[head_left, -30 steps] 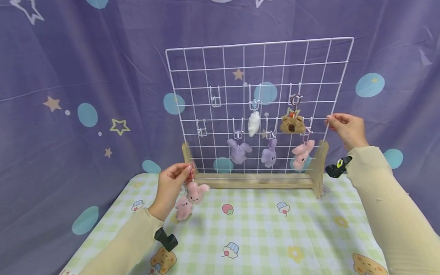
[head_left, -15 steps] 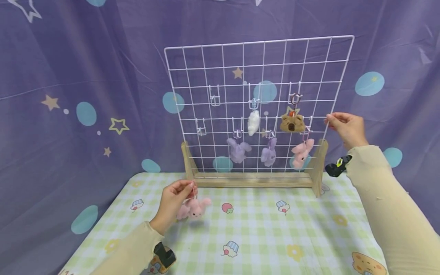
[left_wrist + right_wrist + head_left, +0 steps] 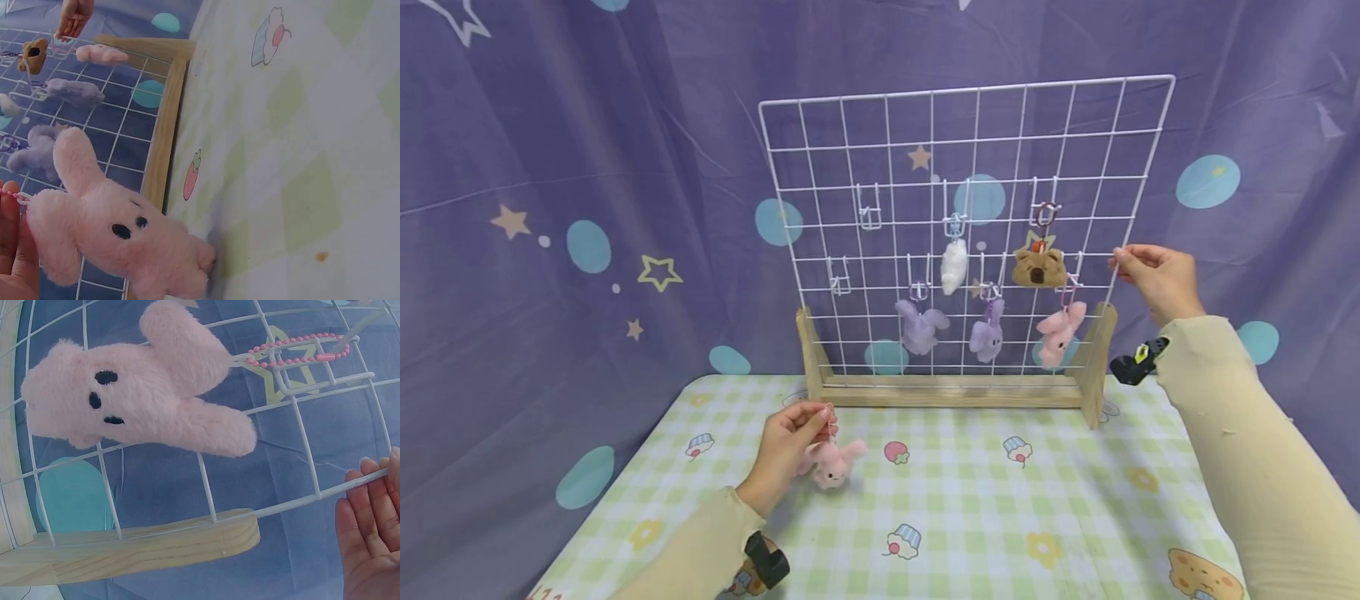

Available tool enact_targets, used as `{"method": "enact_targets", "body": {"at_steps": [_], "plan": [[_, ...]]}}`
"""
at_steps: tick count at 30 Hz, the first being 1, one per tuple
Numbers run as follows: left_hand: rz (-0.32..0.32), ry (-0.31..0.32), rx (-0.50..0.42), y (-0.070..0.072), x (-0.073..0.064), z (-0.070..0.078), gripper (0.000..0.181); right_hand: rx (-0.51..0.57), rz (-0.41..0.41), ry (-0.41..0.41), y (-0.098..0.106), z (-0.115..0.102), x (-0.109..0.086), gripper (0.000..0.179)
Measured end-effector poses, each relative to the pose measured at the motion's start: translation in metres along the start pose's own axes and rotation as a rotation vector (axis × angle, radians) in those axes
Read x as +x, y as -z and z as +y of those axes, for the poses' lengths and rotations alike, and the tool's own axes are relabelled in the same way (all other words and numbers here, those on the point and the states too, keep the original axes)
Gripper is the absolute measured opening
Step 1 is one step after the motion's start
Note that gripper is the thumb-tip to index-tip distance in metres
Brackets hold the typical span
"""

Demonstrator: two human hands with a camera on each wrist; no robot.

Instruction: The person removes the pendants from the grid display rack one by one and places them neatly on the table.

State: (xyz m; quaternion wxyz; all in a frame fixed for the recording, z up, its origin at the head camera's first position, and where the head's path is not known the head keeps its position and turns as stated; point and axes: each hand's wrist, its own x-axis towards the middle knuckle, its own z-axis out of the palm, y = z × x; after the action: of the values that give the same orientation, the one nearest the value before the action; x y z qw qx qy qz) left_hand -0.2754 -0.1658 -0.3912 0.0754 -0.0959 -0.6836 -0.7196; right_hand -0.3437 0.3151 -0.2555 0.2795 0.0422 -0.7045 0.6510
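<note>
Left hand (image 3: 787, 448) holding pink plush (image 3: 833, 467), grid (image 3: 977, 89)

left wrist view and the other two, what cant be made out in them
- Most of the left hand: left wrist view, cut off by the left and bottom edges.
- Far end of the pink bead chain: left wrist view, cut off by the left edge.
- White plush's face: head view, too small to tell.
- Part of the brown print: head view, behind the black wrist camera.

Cream sleeves (image 3: 1262, 433), black wrist devices (image 3: 767, 560)
Behind the fingers (image 3: 1133, 262), one sits at each cuff (image 3: 1198, 337); the right one shows yellow-green.
</note>
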Motion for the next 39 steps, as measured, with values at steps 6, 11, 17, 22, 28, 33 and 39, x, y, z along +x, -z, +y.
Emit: {"method": "enact_targets", "body": {"at_steps": [6,11,17,22,28,33,39], "plan": [[0.005,0.015,-0.019,-0.004,0.007,-0.004,0.022,-0.01,0.002,-0.001,0.0,0.0,0.001,0.007],[0.013,0.013,-0.068,-0.008,0.013,-0.007,0.014,0.012,0.0,0.001,-0.001,-0.001,0.0,0.011],[0.024,0.023,-0.118,-0.012,0.019,-0.01,0.008,-0.025,-0.01,-0.01,-0.001,-0.002,-0.001,0.006],[0.008,0.022,-0.117,-0.013,0.02,-0.011,0.012,0.012,-0.015,-0.006,-0.002,-0.001,-0.001,0.007],[-0.009,0.015,-0.139,-0.012,0.02,-0.01,0.01,0.028,-0.014,-0.001,-0.002,0.001,0.0,0.01],[-0.014,0.034,-0.15,-0.011,0.02,-0.007,0.007,0.018,-0.003,0.002,0.0,0.002,0.001,0.014],[0.005,0.068,-0.098,-0.009,0.021,-0.003,0.007,0.028,0.006,-0.001,0.0,0.002,0.001,0.015]]}}
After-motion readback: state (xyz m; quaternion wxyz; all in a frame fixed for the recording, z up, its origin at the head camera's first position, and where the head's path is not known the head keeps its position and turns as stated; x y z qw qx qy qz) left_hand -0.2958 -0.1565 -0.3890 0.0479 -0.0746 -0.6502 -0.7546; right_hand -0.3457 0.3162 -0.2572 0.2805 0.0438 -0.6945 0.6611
